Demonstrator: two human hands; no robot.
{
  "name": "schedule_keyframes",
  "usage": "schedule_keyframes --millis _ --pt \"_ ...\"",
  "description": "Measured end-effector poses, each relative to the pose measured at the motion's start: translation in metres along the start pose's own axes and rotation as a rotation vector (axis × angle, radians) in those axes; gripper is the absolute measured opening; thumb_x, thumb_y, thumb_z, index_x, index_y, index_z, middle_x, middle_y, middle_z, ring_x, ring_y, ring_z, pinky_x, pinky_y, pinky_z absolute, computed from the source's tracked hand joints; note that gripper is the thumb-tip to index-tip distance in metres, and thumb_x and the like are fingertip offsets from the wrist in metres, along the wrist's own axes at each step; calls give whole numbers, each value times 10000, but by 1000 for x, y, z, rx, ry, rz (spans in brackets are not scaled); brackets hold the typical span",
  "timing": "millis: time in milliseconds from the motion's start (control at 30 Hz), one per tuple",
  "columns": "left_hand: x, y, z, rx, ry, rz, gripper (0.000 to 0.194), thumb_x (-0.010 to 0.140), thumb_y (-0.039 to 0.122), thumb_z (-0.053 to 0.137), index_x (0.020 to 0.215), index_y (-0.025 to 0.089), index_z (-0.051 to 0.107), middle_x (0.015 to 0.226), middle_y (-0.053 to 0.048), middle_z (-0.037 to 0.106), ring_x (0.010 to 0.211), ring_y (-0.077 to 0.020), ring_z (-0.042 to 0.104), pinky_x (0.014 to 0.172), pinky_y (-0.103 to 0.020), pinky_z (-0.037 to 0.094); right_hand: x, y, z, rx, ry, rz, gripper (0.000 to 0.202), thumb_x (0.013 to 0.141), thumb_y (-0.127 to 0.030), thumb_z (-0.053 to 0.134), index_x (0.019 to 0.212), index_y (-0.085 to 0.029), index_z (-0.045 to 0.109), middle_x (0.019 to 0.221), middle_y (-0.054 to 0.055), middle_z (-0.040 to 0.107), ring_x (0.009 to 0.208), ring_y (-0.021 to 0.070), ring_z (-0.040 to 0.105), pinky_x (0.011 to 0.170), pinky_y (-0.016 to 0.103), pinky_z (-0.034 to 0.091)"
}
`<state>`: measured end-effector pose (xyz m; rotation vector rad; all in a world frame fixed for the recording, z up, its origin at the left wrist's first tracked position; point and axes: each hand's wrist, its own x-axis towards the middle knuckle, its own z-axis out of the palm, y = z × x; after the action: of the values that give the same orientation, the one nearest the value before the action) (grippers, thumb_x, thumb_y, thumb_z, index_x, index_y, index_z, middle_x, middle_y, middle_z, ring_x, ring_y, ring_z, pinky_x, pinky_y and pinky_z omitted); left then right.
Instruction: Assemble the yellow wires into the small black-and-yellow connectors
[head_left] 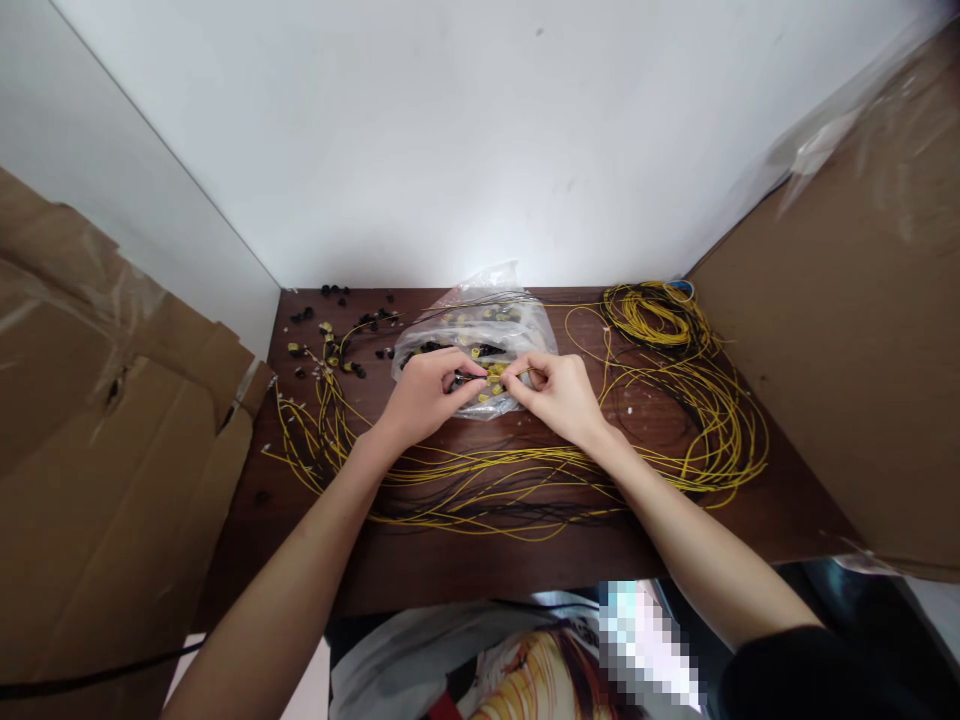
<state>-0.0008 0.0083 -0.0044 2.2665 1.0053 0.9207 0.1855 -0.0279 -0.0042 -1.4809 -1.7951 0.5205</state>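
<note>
Over the clear plastic bag [536, 335], my two hands meet almost fingertip to fingertip. My left hand [429, 395] is closed in a pinch on a small dark piece, too small to name surely. A thin yellow wire [525, 371] is pinched between the thumb and finger of my right hand [559, 393]; its end points toward the left fingertips. Whether wire and dark piece touch cannot be made out. Small yellow and black parts [489, 352] lie in the bag beneath my fingers.
Long yellow and black wires [517, 458] loop across the brown table [285, 560] in front of the bag. A wire coil [652, 315] lies at the back right. Small black parts [302, 314] are scattered at the left. Cardboard [847, 350] flanks both sides; a white wall [480, 140] stands behind.
</note>
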Motion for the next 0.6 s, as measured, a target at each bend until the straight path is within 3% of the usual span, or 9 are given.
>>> schedule_keyframes --millis 167,400,500,600 --pt "0 0 4 -241 52 -104 120 742 222 657 832 151 694 674 1 528 573 -81 444 481 -190 367 1 2 -1 43 -6 -8 155 749 -250 578 709 -147 686 452 -69 347 447 65 291 499 227 263" --pt "0 8 7 -719 127 -250 172 679 265 725 770 138 652 825 -46 668 542 -84 560 547 -249 512 1 4 1 212 -202 -47 191 802 -322 577 752 -161 667 499 -66 366 479 63 271 482 210 247" --pt "0 7 11 -757 131 -280 201 668 260 735 794 128 648 825 -52 689 546 -98 599 585 -267 533 1 2 0 189 -207 -120 171 814 -297 575 771 -166 676 575 -35 486 517 74 387 505 208 305" --pt "0 5 13 -685 113 -283 198 673 249 728 815 126 666 802 -43 690 523 -92 598 563 -247 529 1 0 -3 151 -120 -204 163 823 -269 577 754 -165 681 725 19 600 675 114 531 612 232 394"
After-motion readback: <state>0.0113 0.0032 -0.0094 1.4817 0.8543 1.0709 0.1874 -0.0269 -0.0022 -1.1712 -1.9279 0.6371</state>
